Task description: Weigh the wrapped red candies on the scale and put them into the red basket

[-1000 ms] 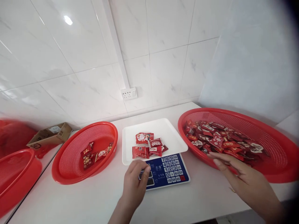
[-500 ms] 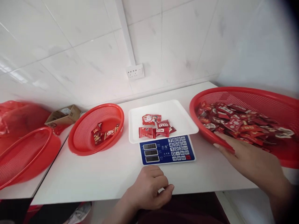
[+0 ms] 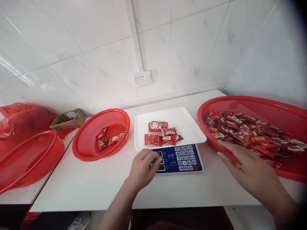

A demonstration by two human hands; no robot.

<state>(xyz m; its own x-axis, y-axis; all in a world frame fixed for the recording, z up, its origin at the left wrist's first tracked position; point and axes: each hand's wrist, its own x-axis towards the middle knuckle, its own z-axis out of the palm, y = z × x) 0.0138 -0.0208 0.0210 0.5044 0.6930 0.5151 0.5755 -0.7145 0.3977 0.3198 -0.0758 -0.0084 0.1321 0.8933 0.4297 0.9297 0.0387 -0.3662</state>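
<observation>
The left hand (image 3: 143, 166), fingers loosely curled and holding nothing, touched the scale (image 3: 177, 158); the right hand (image 3: 249, 172) apparently gripped the large basket (image 3: 251, 103)'s stiff rim, light wrapped candies (image 3: 242, 132) inside.

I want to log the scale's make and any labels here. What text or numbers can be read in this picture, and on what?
"7 8 9 / 4 5 6 / 1 2 3 / 0": digit keys on the blue scale.
"志准": brand beside the keypad.
Scale displays: partly covered by the left hand, unreadable.
Candy wrappers on the white tray: print too small.
Cardboard box: label blurred.
</observation>
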